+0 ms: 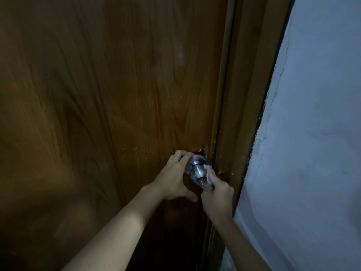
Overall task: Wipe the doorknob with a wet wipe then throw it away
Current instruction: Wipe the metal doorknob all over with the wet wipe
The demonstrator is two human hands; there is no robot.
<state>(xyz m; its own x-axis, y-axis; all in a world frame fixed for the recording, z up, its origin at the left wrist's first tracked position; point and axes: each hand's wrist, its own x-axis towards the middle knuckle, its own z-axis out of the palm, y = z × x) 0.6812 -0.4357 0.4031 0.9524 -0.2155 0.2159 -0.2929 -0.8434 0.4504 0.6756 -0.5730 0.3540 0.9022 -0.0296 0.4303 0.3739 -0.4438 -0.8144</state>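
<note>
1. Door (109, 94): wood-grain veneer, smooth, chipped near latch edge; could swing w/ hard rubbing.
2. Left hand (173, 178): fingers curled round rear of doorknob (197, 169), bracing.
3. Doorknob: round shiny metal by door edge; slick, poss. slip.
4. Right hand (217, 194): pinches wet wipe (209, 176) vs knob's right side; thin, translucent, might tear/drop.

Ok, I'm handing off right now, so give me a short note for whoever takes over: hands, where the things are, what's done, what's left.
Left hand: fingers curled round the back of the round silver metal doorknob on the brown wood-grain door, steadying it.
Right hand: pinches the thin whitish wet wipe against the knob's right side.
Done: wipe is on the knob, wiping under way.
Left: finish the wipe, then throw it away. No bin in view.
</note>
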